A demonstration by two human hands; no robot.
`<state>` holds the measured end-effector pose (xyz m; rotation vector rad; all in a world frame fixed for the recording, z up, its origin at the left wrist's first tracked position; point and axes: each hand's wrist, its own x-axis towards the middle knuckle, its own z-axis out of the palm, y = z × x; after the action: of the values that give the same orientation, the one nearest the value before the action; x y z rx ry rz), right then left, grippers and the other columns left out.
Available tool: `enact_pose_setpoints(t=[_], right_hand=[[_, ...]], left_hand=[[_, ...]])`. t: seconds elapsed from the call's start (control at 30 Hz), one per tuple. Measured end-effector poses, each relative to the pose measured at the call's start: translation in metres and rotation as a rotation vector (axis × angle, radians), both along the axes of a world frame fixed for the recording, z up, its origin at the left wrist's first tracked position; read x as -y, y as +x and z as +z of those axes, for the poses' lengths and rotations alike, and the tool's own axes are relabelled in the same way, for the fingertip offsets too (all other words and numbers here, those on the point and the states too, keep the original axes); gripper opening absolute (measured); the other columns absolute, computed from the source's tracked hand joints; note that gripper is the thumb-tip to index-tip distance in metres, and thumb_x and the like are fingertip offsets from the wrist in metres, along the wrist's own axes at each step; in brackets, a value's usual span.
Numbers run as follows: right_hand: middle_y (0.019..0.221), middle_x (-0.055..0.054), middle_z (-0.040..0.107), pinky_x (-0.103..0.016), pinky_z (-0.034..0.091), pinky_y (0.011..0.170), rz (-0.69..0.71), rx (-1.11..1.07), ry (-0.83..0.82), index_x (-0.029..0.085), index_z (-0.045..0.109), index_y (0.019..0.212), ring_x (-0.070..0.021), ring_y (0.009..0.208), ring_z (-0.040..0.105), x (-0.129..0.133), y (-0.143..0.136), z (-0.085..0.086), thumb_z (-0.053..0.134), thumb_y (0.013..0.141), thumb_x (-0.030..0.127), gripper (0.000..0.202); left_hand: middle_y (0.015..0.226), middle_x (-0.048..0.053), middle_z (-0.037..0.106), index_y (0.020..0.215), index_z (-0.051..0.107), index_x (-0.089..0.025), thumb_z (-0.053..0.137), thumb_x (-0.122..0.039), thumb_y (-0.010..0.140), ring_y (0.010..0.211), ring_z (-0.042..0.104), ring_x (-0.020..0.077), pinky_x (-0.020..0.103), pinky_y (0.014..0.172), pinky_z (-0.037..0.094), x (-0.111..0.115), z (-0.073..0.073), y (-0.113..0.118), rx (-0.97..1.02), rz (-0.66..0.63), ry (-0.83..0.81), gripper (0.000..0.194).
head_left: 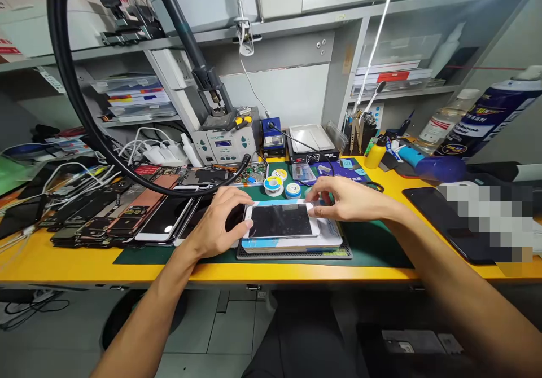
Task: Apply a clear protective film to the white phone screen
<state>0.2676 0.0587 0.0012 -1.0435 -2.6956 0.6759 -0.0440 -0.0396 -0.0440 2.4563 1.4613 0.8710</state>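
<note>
Left hand (218, 223), palm down, thumb and fingers slightly parted, and right hand (348, 198), wrist arched, fingers curled, each grip an end of the white phone (279, 221), flat on a box (292, 247).

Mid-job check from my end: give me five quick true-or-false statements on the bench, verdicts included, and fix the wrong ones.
1. The left hand touches the white-framed phone. True.
2. That phone lies screen down. False: its dark screen faces up.
3. The right hand is at the phone's right end. True.
4. The phone lies directly on the green mat. False: a flat blue-and-white object is under it.
5. A yellow bottle stands beyond the right hand. True.
</note>
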Motion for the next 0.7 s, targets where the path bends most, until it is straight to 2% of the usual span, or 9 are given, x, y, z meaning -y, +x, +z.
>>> enact_pose_setpoints(t=[0.2, 0.47, 0.7], right_hand=[[0.109, -0.009, 0.073, -0.034, 0.048, 0.079, 0.0, 0.014, -0.018, 0.018, 0.074, 0.102, -0.0264, 0.095, 0.067, 0.0017, -0.0016, -0.0002, 0.064, 0.085, 0.043, 0.032], [0.1, -0.006, 0.069, -0.033, 0.047, 0.072, -0.058, 0.055, -0.035, 0.021, 0.072, 0.106, -0.022, 0.084, 0.063, 0.0059, -0.0027, 0.0005, 0.065, 0.086, 0.047, 0.034], [0.101, -0.005, 0.069, -0.031, 0.046, 0.069, -0.061, 0.055, 0.001, 0.023, 0.072, 0.105, -0.0204, 0.082, 0.062, 0.0063, -0.0019, -0.0021, 0.064, 0.088, 0.046, 0.03]], left_hand=[[0.12, 0.012, 0.061, 0.115, 0.063, -0.018, 0.062, -0.027, 0.09, 0.12, 0.051, 0.0289, 0.05, 0.105, 0.042, 0.0003, 0.0011, 0.0029, 0.002, -0.007, 0.022, 0.027], [0.12, 0.013, 0.06, 0.119, 0.061, -0.017, 0.065, -0.024, 0.086, 0.121, 0.05, 0.0306, 0.049, 0.103, 0.043, 0.0033, 0.0036, 0.0046, -0.048, 0.008, 0.006, 0.034], [0.12, 0.013, 0.06, 0.121, 0.06, -0.016, 0.065, -0.022, 0.085, 0.12, 0.049, 0.0301, 0.049, 0.105, 0.041, 0.0046, 0.0049, 0.0077, -0.056, 0.0, 0.023, 0.036]])
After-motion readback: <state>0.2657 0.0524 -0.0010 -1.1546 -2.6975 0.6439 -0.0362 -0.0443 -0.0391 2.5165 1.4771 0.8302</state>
